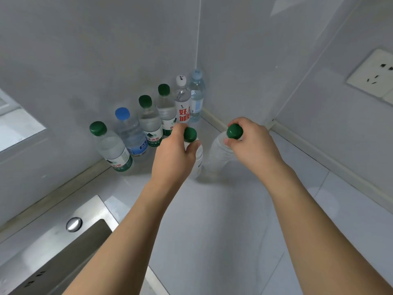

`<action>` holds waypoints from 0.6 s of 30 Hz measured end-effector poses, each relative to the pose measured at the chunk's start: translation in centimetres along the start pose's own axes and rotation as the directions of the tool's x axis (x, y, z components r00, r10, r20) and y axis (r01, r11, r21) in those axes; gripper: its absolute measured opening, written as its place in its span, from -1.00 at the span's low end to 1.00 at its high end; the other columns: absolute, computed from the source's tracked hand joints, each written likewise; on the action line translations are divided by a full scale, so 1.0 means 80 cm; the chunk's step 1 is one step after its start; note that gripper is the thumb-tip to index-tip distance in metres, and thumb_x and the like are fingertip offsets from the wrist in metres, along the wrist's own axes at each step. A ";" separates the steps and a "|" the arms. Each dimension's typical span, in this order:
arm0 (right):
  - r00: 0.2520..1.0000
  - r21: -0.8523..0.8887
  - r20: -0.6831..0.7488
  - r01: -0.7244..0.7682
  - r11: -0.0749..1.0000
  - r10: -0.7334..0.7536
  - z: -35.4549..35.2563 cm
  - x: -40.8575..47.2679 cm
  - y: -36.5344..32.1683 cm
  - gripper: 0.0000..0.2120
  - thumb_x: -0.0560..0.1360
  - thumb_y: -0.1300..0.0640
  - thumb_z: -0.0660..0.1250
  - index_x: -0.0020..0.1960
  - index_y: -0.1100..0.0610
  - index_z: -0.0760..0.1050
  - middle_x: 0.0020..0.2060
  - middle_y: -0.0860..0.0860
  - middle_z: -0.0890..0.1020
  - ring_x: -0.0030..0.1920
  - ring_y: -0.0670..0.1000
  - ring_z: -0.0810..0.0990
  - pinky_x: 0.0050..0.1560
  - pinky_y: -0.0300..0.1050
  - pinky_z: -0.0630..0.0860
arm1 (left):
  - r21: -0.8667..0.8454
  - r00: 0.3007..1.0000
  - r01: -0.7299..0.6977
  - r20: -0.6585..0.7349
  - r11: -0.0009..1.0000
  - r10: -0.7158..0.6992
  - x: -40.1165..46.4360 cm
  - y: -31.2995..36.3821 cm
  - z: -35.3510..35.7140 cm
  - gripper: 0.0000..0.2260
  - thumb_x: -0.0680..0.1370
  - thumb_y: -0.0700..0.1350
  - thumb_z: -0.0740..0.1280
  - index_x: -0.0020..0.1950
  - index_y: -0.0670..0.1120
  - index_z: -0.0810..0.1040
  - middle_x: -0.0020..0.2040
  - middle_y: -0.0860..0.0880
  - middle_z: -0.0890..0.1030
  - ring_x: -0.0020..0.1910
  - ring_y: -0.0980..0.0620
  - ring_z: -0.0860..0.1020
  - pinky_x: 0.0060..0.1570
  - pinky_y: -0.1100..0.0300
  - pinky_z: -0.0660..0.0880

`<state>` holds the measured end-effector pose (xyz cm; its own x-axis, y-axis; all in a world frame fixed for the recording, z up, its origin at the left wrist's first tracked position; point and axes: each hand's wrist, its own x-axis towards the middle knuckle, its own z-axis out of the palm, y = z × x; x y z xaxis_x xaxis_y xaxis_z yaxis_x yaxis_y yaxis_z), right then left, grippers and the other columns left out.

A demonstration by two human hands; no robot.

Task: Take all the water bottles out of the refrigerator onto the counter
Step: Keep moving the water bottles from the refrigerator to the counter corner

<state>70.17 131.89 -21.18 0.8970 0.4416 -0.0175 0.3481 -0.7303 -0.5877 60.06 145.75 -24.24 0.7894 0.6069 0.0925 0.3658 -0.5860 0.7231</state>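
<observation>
- Two bottles are being set down on the counter [244,220], in front of a row of six bottles [148,122] that stands along the back wall [106,50] into the corner.
- The left bottle [196,154] is held near its green cap [190,134] by the left hand [173,155]. The fingers are curled round the neck, so the hand is closed around the bottle.
- The right bottle [219,154] is held at its green cap [234,131] by the right hand [253,143]. The cap is pinched by curled fingers and thumb.
- The right bottle is tilted, with its top leaning to the right. Whether its bottom is flat on the counter cannot be told.
- The left bottle looks close to upright. Its bottom is near the counter, but a touch cannot be made out.
- A fall is likely if the right bottle is let go while it is tilted. It is held only at the top, so it can swing.
- The two bottles are just beside each other. One could be knocked by the other if either is moved too fast.
- The row behind is close to the left hand. A bottle with red writing [182,105] could be bumped by the knuckles, and others could be tipped with it.
- A sink [63,252] lies to the left. A rolling bottle could drop into it.
- The refrigerator is not seen, so it cannot be told if more bottles are left inside.
</observation>
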 end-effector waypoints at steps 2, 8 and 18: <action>1.000 0.002 0.008 0.016 1.000 -0.016 0.002 0.024 0.002 -0.76 0.47 0.12 0.38 0.13 0.02 0.49 -0.02 0.02 0.60 -0.05 0.11 0.55 -0.04 -0.05 0.53 | 0.006 1.000 0.007 0.006 1.000 -0.007 0.015 0.001 0.006 -0.69 0.57 -0.01 0.33 0.27 -0.05 0.40 -0.02 0.07 0.53 -0.17 -0.04 0.49 -0.16 0.16 0.35; 0.996 -0.012 0.044 0.074 0.997 -0.073 0.005 0.101 0.006 -0.74 0.47 0.12 0.38 0.16 0.03 0.49 0.00 0.03 0.60 -0.03 0.12 0.56 -0.01 -0.01 0.54 | 0.026 1.000 0.014 -0.007 1.000 -0.013 0.067 0.000 0.025 -0.70 0.57 -0.02 0.34 0.25 -0.06 0.41 -0.07 0.09 0.51 -0.23 -0.04 0.48 -0.20 0.14 0.38; 0.979 -0.035 0.127 0.163 0.986 -0.158 0.023 0.203 0.020 -0.77 0.47 0.16 0.37 0.11 0.07 0.48 -0.03 0.06 0.58 -0.05 0.11 0.56 -0.03 -0.01 0.55 | 0.098 1.000 -0.010 0.018 0.995 0.009 0.141 -0.001 0.070 -0.74 0.57 -0.02 0.32 0.20 -0.07 0.41 -0.10 0.09 0.50 -0.28 -0.02 0.46 -0.26 0.16 0.35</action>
<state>84.75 138.86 -23.87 0.7889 0.6140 -0.0271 0.4994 -0.6662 -0.5539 71.72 149.61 -27.08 0.8012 0.5921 0.0866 0.4042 -0.6422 0.6512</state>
